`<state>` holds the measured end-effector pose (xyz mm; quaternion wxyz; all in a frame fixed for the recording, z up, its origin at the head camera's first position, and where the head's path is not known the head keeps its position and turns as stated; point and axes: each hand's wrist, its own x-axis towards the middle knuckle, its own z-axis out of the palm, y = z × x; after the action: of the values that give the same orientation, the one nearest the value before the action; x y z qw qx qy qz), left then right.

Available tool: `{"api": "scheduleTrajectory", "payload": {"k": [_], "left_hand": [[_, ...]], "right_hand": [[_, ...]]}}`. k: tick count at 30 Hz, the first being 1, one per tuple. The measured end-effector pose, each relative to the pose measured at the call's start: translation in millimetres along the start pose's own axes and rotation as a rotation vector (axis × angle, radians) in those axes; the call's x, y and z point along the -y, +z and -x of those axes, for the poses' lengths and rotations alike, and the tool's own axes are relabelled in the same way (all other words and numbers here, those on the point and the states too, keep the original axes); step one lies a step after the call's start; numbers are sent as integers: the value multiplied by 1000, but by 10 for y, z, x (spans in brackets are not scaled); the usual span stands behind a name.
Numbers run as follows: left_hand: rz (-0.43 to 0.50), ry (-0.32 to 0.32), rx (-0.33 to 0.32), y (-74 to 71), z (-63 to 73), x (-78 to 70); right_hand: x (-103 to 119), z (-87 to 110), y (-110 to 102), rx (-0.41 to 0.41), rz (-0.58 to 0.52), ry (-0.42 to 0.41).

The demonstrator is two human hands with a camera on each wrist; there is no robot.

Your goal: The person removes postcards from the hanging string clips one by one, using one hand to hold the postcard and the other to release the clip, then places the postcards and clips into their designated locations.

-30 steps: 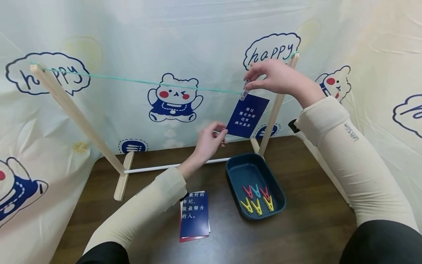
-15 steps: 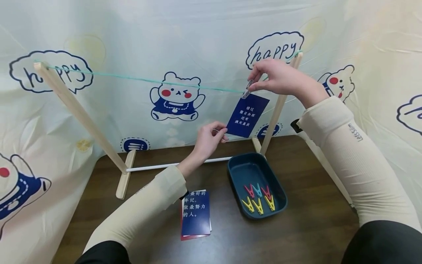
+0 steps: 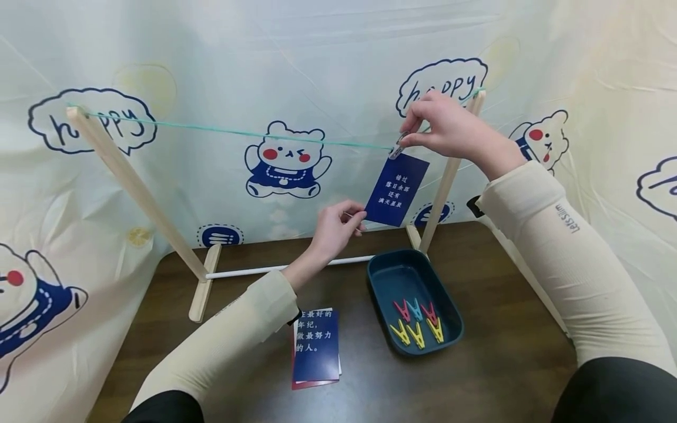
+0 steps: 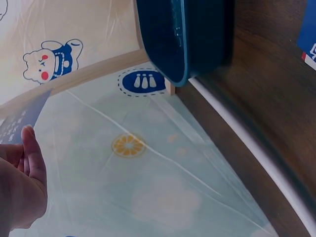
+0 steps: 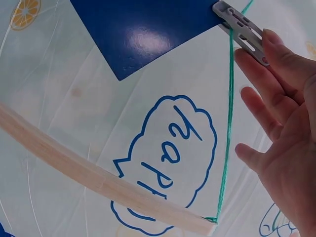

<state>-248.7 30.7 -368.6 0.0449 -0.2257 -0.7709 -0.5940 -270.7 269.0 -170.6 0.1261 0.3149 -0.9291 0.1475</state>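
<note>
A dark blue card with white writing hangs tilted below the green string. At the card's upper left corner, a grey clothespin sits on both card and string. My right hand pinches that clothespin between thumb and index finger, the other fingers spread in the right wrist view. Lower down, my left hand pinches the card's lower left corner. In the left wrist view the left hand shows at the left edge, the card partly behind its fingertips.
Wooden posts joined by a white rod carry the string. A dark teal tray holds several red, blue and yellow clothespins. A stack of cards lies left of it on the brown table. A patterned curtain hangs behind.
The head view has shifted slightly. The clothespin tilts a little more to the right in my right hand's pinch. Both hands keep their hold on the clothespin and the card.
</note>
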Motion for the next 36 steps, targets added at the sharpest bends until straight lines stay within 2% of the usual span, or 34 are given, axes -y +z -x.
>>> {"api": "scheduleTrajectory", "payload": {"k": [10,17,24,36], "left_hand": [[0,-11,-3,-48,35,-14],[4,-21,18,-80,83,20],[-15,-40,31,-122,190,71],[-35,-76,10,-251,355,210]], "right_hand": [[21,4,-9,-125,46,-85],[83,33,-42,-212,106,-63],[117,53,-24,-280,131,-89],[257,107,22,-392,117,-232]]}}
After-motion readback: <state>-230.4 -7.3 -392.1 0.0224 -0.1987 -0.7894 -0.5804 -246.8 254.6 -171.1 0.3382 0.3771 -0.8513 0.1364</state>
